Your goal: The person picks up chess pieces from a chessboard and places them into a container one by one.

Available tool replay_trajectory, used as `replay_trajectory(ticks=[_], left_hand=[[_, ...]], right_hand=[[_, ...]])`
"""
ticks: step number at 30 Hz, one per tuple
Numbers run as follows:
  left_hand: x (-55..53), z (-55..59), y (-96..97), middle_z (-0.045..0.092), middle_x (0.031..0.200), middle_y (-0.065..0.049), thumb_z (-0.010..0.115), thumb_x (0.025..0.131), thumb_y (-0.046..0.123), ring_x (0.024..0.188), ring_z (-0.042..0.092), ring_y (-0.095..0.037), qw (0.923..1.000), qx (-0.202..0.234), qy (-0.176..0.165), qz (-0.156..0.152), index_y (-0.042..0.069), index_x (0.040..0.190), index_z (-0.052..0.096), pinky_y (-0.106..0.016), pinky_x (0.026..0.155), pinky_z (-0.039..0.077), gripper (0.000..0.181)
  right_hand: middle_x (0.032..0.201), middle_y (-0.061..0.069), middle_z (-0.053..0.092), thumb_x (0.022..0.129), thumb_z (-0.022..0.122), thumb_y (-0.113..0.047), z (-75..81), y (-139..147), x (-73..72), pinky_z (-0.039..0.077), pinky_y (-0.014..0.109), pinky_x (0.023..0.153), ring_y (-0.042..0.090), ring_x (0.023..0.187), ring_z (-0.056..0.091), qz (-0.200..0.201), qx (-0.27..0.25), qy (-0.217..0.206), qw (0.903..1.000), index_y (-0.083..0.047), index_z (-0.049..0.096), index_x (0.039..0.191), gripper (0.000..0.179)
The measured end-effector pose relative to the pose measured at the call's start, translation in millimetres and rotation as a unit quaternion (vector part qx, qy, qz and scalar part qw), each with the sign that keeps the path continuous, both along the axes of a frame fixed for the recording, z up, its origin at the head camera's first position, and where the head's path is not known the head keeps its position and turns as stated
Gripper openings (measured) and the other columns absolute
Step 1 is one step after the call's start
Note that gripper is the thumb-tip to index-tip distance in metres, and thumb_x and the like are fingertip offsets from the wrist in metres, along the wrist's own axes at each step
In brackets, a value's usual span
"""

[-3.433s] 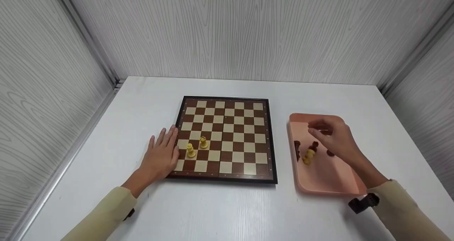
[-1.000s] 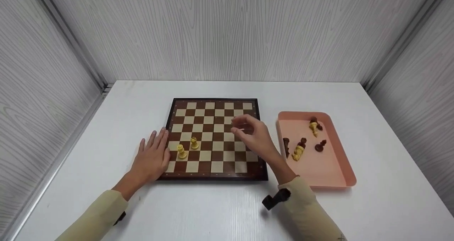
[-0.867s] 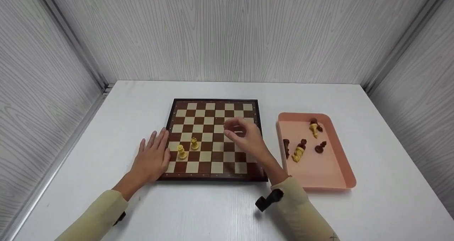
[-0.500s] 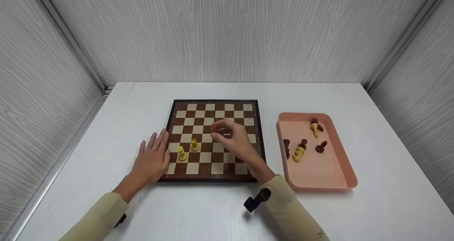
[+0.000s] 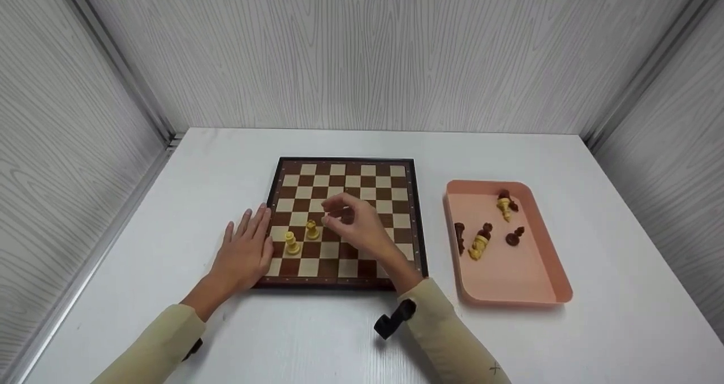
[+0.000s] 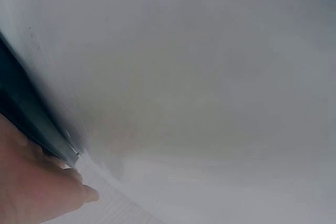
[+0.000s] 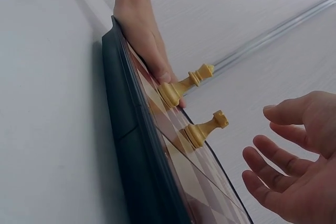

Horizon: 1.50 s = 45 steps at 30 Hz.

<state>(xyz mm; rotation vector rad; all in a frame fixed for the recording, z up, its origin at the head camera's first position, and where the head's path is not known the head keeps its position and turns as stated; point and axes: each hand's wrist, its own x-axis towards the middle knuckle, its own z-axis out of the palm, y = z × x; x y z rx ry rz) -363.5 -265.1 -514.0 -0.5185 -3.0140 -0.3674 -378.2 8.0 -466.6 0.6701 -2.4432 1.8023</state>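
Note:
My left hand (image 5: 242,255) lies with straight fingers along the left edge of the chessboard (image 5: 378,193). On the near-left squares stand two yellow chess pieces: a rook (image 5: 312,231) with a notched top, and a taller crowned piece (image 5: 292,243) closer to the left hand. My right hand (image 5: 362,225) hovers over the board just right of the rook, thumb and fingers apart and loosely bent. In the right wrist view its fingers (image 7: 278,153) hold nothing, and a gap separates them from the upright rook (image 7: 206,130). The left wrist view shows part of the left hand (image 6: 37,182) at the board's dark side.
A pink tray (image 5: 515,285) stands right of the board. Inside lie several dark and yellow chess pieces, among them a dark pawn (image 5: 514,237) and a yellow knight-like piece (image 5: 478,248). The white table (image 5: 305,333) meets grey wood-grain walls at back and sides.
My right hand has gone from over the pink tray leftward across the board to beside the yellow rook. The left hand stays at the board's edge, and both standing pieces keep their squares.

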Motion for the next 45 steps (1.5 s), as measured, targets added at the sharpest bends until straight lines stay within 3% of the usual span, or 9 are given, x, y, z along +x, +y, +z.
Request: replay_trajectory(ticks=[6,13,22,34,45], left_hand=[[1.6,-1.1,-0.5,0.012,0.171,-0.015,0.027,0.111,0.028,0.156,0.01,-0.041,1.0,0.003,-0.001,0.006,0.0,0.163,0.014,-0.064,0.121,0.007,0.061],[3.4,0.5,-0.6,0.017,0.17,-0.016,0.031,0.11,0.028,0.154,0.015,-0.042,0.9998,0.012,0.015,0.003,-0.001,0.163,0.019,-0.066,0.12,0.011,0.061],[2.6,1.2,0.2,0.018,0.17,-0.016,0.031,0.11,0.027,0.155,0.015,-0.042,0.9998,0.01,0.015,0.001,0.0,0.163,0.019,-0.065,0.12,0.011,0.061],[0.6,0.5,-0.7,0.014,0.17,-0.016,0.028,0.11,0.027,0.155,0.012,-0.042,0.9999,0.001,0.01,0.003,-0.001,0.163,0.015,-0.065,0.121,0.009,0.062],[0.9,3.7,1.2,0.014,0.17,-0.017,0.029,0.11,0.027,0.155,0.012,-0.042,1.0,-0.006,0.002,-0.002,-0.001,0.163,0.015,-0.066,0.12,0.01,0.061]], right_hand=[[0.12,0.017,0.069,0.095,0.072,-0.008,-4.6,-12,-3.7,0.055,0.039,0.094,0.028,0.108,0.067,0.02,-0.003,-0.015,0.9997,0.002,0.067,0.122,0.029],[0.114,0.01,0.071,0.095,0.072,-0.006,-16.4,-21,-3.5,0.055,0.037,0.094,0.025,0.107,0.069,0.026,0.003,-0.023,0.9994,-0.002,0.07,0.117,0.023],[0.104,0.005,0.071,0.095,0.072,-0.003,-22.9,-26,0.6,0.055,0.027,0.078,0.016,0.091,0.066,0.004,0.019,-0.034,0.9992,-0.005,0.071,0.115,0.021],[0.104,0.001,0.071,0.096,0.072,-0.008,-22.4,-31,-1.2,0.054,0.027,0.08,0.011,0.09,0.065,-0.02,0.057,-0.039,0.9974,-0.007,0.074,0.117,0.021],[0.101,-0.001,0.073,0.095,0.074,-0.012,-24.2,-30,-0.2,0.054,0.029,0.081,0.011,0.09,0.066,-0.031,0.047,-0.037,0.9977,-0.009,0.076,0.113,0.018]])
